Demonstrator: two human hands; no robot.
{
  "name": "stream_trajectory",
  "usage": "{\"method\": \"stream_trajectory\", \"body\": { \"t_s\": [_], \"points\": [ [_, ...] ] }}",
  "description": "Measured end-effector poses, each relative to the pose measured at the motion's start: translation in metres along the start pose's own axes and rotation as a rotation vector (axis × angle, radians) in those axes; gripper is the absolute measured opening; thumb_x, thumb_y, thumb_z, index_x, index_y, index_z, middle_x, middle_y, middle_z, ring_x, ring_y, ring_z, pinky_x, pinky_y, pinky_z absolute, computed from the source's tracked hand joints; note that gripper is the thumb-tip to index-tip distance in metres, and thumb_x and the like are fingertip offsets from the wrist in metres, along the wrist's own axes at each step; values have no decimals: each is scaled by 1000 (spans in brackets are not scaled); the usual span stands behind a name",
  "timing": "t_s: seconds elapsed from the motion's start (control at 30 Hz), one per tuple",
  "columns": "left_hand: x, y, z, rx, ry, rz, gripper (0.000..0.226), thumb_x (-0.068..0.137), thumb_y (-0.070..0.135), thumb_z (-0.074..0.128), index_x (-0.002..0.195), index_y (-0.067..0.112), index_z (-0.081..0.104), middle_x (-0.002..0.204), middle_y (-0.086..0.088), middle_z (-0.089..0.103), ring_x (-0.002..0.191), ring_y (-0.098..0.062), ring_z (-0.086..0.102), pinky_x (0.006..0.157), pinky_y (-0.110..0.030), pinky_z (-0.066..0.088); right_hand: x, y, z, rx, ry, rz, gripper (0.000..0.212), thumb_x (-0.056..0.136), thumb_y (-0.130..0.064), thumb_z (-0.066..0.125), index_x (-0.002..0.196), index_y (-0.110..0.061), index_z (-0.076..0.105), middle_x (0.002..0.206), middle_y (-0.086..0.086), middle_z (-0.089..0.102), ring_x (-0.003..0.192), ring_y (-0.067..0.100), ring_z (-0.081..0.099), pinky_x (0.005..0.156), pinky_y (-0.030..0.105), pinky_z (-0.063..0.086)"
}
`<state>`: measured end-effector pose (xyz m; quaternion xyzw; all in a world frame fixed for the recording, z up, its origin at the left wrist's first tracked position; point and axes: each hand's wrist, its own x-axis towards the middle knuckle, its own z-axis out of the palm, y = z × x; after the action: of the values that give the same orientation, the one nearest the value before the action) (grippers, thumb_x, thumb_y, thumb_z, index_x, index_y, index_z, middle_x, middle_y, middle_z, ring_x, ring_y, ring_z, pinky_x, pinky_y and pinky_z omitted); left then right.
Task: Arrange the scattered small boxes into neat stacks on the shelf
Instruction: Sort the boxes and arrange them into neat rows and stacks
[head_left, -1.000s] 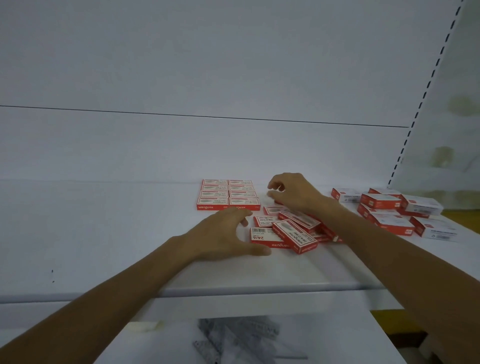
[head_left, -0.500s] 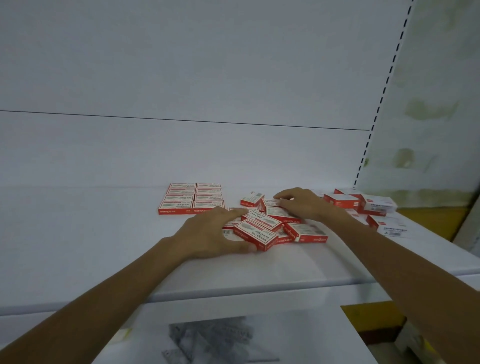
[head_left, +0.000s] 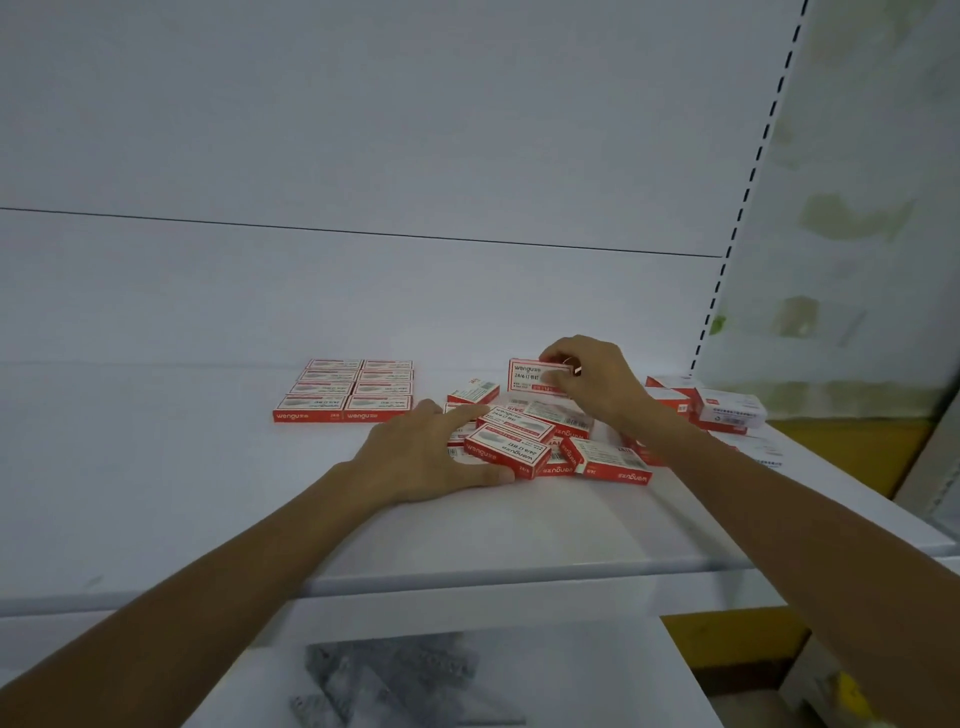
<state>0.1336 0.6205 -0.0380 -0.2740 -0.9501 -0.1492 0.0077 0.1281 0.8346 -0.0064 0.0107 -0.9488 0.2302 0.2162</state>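
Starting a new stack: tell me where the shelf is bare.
Bare: white metal shelf left of the tidy block of red-and-white cardboard boxes, and the front strip before the loose pile. Crowded: that pile and the right end.

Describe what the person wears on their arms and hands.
The left hand and right hand are ungloved, and the arms are bare, with no sleeves, watch or bracelet in view. A small glint at one right finger is perhaps a ring.

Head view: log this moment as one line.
left hand: rests against loose pile | right hand: pinches one box, upright beyond pile | neat block: left of pile, on shelf | stage: sorting unfinished
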Motion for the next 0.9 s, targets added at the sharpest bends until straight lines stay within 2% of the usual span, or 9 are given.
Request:
{"method": "stream_trajectory", "body": {
  "t_s": [0.17, 0.27, 0.37, 0.47, 0.53, 0.57, 0.63, 0.73, 0.9],
  "points": [
    [-7, -5, -6, -3, 19, -9, 87, 67, 78, 49, 141, 41, 24, 142, 4, 41, 127, -19, 42, 98, -38, 39, 3, -23, -3, 136, 8, -70, 25, 90, -14, 57, 115, -11, 58, 116, 7, 62, 89, 10, 54, 57, 3, 43],
    [-11, -16, -13, -169, 213, -65, 70, 74, 71, 48, 132, 31, 43, 135, 4, 51, 116, -17, 53, 94, -39, 47, 2, -44, 8, 287, -79, -76, 29, 90, -14, 57, 119, -19, 55, 111, 8, 64, 77, 12, 62, 59, 9, 52],
    [-14, -28, -19, -302, 330, -76, 51, 87, 52, 47, 126, 20, 52, 127, 0, 59, 109, -18, 58, 90, -35, 48, 0, -70, 22, 456, -151, -50, 41, 87, -9, 60, 123, -27, 53, 105, 10, 62, 83, 20, 66, 72, 30, 59],
    [-16, -36, -23, -396, 311, -48, 38, 92, 40, 46, 116, 13, 58, 114, -4, 65, 97, -19, 60, 77, -25, 45, -2, -97, 39, 603, -241, -36, 52, 85, -1, 60, 128, -29, 51, 89, 2, 56, 75, 17, 65, 64, 26, 59],
    [-17, -44, -26, -448, 325, -78, 30, 93, 39, 46, 99, 12, 60, 96, -2, 64, 86, -16, 56, 63, -20, 38, -2, -112, 48, 603, -247, -46, 52, 84, -2, 61, 128, -28, 53, 82, 0, 55, 75, 21, 67, 67, 28, 60],
    [-17, -50, -26, -484, 332, -98, 29, 93, 39, 46, 95, 12, 59, 93, -2, 64, 85, -15, 56, 63, -19, 37, -1, -118, 52, 596, -226, -53, 49, 83, -5, 62, 125, -28, 54, 79, 0, 56, 79, 25, 68, 72, 34, 60],
    [-18, -61, -27, -619, 333, -124, 29, 92, 38, 48, 96, 12, 60, 95, -5, 68, 87, -17, 61, 73, -25, 45, 0, -130, 55, 552, -185, -87, 39, 84, -10, 61, 118, -28, 56, 78, 2, 58, 84, 27, 67, 78, 39, 58],
    [-24, -78, -34, -902, 314, -159, 26, 92, 32, 52, 109, 15, 61, 102, -9, 69, 92, -24, 67, 83, -38, 52, 1, -141, 57, 508, -192, -121, 34, 88, -6, 49, 118, -21, 53, 90, 5, 61, 85, 23, 65, 76, 31, 59],
    [-27, -109, -45, -1013, 307, -195, 29, 94, 22, 50, 120, 14, 59, 101, -9, 66, 77, -20, 65, 79, -31, 55, 2, -141, 63, 113, -96, -366, 52, 80, -7, 65, 129, -19, 49, 124, 3, 49, 103, 9, 52, 83, 20, 44]
  ]
}}
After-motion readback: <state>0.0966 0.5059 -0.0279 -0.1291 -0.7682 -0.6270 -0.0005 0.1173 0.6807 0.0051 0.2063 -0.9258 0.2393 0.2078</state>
